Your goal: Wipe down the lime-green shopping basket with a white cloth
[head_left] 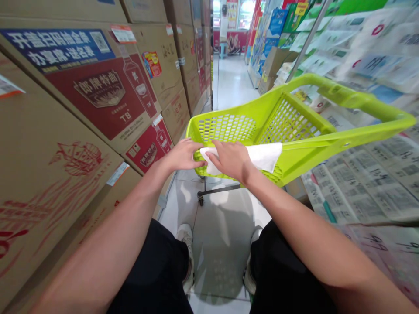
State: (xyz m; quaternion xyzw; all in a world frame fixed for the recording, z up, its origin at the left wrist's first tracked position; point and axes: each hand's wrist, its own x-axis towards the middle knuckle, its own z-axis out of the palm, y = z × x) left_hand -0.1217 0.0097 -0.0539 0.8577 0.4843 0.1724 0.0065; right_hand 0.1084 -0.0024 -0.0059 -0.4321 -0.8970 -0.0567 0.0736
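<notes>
A lime-green plastic shopping cart (304, 159) stands across the aisle in front of me, its handle at the upper right. My left hand (185, 155) is closed round the rim at the cart's near left corner. A white cloth (266, 157) is draped over the near rim. On top of it lies my right hand (231, 158), fingers curled over the edge, pressing the cloth against the plastic. The two hands are close together, and the left fingertips are partly hidden behind the rim. Through the perforated basket walls I see no goods.
Stacked cardboard cartons (108, 96) form a wall on my left. Packs of tissue paper (366, 174) are piled on the right. A cart wheel (200, 199) rests on the tiled floor (222, 244) ahead of my shoes. The aisle continues behind the cart towards a small blue stool (223, 50).
</notes>
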